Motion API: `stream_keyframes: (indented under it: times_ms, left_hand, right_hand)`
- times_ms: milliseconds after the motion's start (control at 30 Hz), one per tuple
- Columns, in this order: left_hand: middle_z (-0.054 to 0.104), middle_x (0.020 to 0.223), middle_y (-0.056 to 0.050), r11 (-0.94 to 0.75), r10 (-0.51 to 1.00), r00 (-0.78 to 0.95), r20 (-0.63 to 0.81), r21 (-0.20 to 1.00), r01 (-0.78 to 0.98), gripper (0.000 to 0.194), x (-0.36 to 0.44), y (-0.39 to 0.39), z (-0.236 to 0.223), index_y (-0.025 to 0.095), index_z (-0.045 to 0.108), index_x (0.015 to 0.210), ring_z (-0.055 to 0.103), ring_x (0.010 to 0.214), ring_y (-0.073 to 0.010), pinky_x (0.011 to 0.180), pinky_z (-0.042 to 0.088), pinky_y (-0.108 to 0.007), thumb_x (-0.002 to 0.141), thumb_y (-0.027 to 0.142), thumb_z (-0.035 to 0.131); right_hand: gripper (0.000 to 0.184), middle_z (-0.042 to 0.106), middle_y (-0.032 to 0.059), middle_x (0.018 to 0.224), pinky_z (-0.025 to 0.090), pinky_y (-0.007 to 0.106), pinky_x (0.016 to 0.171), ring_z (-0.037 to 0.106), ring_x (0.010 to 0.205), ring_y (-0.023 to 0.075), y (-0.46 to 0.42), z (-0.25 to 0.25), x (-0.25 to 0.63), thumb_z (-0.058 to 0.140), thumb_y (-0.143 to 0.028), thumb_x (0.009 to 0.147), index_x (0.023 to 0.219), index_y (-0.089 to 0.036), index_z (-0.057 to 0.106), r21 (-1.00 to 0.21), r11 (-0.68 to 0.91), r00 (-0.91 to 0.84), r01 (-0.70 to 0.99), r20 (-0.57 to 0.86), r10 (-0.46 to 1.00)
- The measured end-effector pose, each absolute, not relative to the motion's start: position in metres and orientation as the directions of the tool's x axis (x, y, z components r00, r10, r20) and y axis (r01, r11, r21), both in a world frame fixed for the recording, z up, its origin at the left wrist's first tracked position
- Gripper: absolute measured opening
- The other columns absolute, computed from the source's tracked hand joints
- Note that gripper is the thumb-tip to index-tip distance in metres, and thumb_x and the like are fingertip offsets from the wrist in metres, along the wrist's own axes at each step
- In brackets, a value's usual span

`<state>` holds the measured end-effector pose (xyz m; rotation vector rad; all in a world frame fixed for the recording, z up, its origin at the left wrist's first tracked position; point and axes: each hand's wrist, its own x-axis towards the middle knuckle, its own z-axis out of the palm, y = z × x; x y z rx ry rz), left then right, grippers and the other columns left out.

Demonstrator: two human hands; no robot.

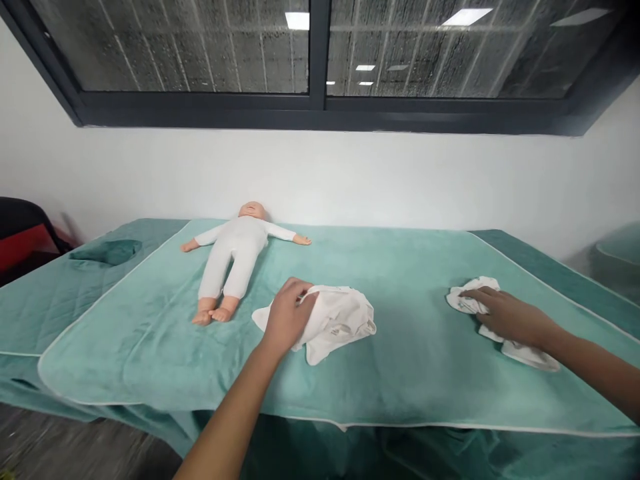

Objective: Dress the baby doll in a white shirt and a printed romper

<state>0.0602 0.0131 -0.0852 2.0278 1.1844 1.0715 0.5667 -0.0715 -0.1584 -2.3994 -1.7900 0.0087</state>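
My left hand [290,315] is closed on the left side of a crumpled white baby garment [345,316], which has faint small prints and lies on the green blanket [400,383]. Farther right, my right hand [507,319] has its fingers wrapped over a second bunched white garment [531,355], part of which trails out below the wrist. Both garments rest on the blanket, and my hands partly cover them. A baby doll [239,250] in a white bodysuit lies on its back at the left, arms spread, head toward the wall, touched by neither hand.
Behind the padded table rises a white wall [375,177] under a dark-framed window [320,113]. A darker green quilted cover [55,300] shows at the left, with a folded green cloth [106,253] on it. A black and red chair [25,233] stands at the far left.
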Motion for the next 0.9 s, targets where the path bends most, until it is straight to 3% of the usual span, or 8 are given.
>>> stream_keyframes:
  times_ms: [100, 167, 300, 367, 433, 567, 767, 900]
  left_hand:
    - [0.068, 0.093, -0.002, -0.463, 0.883, 0.268, 0.385, 0.808, 0.364, 0.018, 0.062, 0.010, -0.065, 0.020, 0.064, 0.087, 0.062, 0.089, -0.0173, 0.083, 0.046, -0.029, 0.090, 0.032, 0.052]
    - [0.069, 0.094, -0.001, -0.473, 0.876, 0.275, 0.397, 0.819, 0.324, 0.018, 0.065, 0.005, -0.046, 0.020, 0.064, 0.088, 0.063, 0.089, -0.0173, 0.084, 0.047, -0.029, 0.090, 0.032, 0.051]
    - [0.071, 0.094, 0.000, -0.546, 0.833, 0.277, 0.479, 0.789, 0.280, 0.014, 0.077, -0.011, -0.006, 0.020, 0.065, 0.089, 0.063, 0.089, -0.0171, 0.085, 0.048, -0.029, 0.089, 0.026, 0.052]
    - [0.071, 0.098, 0.000, -0.603, 0.794, 0.299, 0.529, 0.748, 0.278, 0.015, 0.082, -0.020, 0.010, 0.020, 0.066, 0.091, 0.063, 0.092, -0.0172, 0.087, 0.048, -0.029, 0.089, 0.024, 0.052]
    - [0.071, 0.101, -0.001, -0.655, 0.754, 0.322, 0.573, 0.698, 0.290, 0.017, 0.083, -0.026, 0.022, 0.020, 0.067, 0.093, 0.063, 0.095, -0.0173, 0.087, 0.048, -0.029, 0.089, 0.022, 0.051]
    - [0.069, 0.096, -0.002, -0.711, 0.697, 0.349, 0.627, 0.539, 0.452, 0.019, 0.069, -0.030, 0.032, 0.021, 0.066, 0.093, 0.063, 0.092, -0.0176, 0.082, 0.048, -0.028, 0.090, 0.020, 0.048]
    - [0.061, 0.105, -0.008, -0.451, 0.780, 0.386, 0.492, 0.015, 0.892, 0.035, 0.034, -0.015, 0.016, 0.020, 0.064, 0.107, 0.060, 0.085, -0.0206, 0.065, 0.042, -0.029, 0.086, 0.006, 0.040]
    - [0.062, 0.111, -0.006, -0.297, 0.867, 0.234, 0.440, 0.077, 0.952, 0.034, 0.024, 0.001, 0.006, 0.023, 0.063, 0.108, 0.063, 0.090, -0.0237, 0.065, 0.042, -0.030, 0.084, 0.008, 0.044]
  right_hand:
    - [0.061, 0.049, 0.0143, 0.147, 0.045, 0.058, 0.094, 0.049, 0.127, 0.0423, -0.079, -0.141, 0.544, 0.056, -0.053, 0.078, 0.134, -0.032, 0.058, -0.079, -0.184, 0.179, 0.980, -0.063, 0.982]
    - [0.070, 0.043, 0.0150, 0.151, 0.037, 0.061, 0.102, 0.039, 0.136, 0.0438, -0.080, -0.122, 0.508, 0.060, -0.062, 0.076, 0.139, -0.033, 0.053, -0.127, -0.137, 0.136, 0.982, -0.016, 0.991]
    - [0.072, 0.039, 0.0059, 0.155, 0.038, 0.049, 0.110, 0.045, 0.136, 0.0303, -0.074, -0.076, 0.393, 0.057, -0.059, 0.085, 0.150, -0.037, 0.034, -0.553, 0.098, -0.091, 0.828, 0.041, 0.995]
    - [0.065, 0.045, 0.0046, 0.151, 0.041, 0.047, 0.108, 0.047, 0.134, 0.0280, -0.067, -0.057, 0.334, 0.059, -0.055, 0.086, 0.145, -0.034, 0.040, -0.722, 0.235, -0.183, 0.651, 0.151, 0.971]
    - [0.046, 0.061, 0.0039, 0.132, 0.048, 0.039, 0.099, 0.058, 0.119, 0.0241, -0.057, -0.043, 0.291, 0.058, -0.049, 0.088, 0.129, -0.029, 0.056, -0.794, 0.350, -0.218, 0.497, 0.276, 0.936]
    - [0.022, 0.071, 0.0002, 0.094, 0.049, 0.033, 0.077, 0.064, 0.085, 0.0198, -0.036, -0.029, 0.267, 0.050, -0.034, 0.089, 0.098, -0.024, 0.067, -0.659, 0.397, -0.139, 0.639, 0.408, 0.902]
    - [0.031, 0.071, 0.0040, 0.107, 0.044, 0.035, 0.080, 0.062, 0.094, 0.0252, -0.018, -0.027, 0.322, 0.048, -0.025, 0.081, 0.105, -0.025, 0.067, -0.451, 0.218, 0.026, 0.865, 0.474, 0.880]
    - [0.035, 0.073, 0.0027, 0.103, 0.045, 0.030, 0.074, 0.063, 0.090, 0.0228, -0.022, -0.025, 0.353, 0.043, -0.021, 0.080, 0.105, -0.025, 0.068, -0.378, 0.062, 0.082, 0.924, 0.354, 0.931]
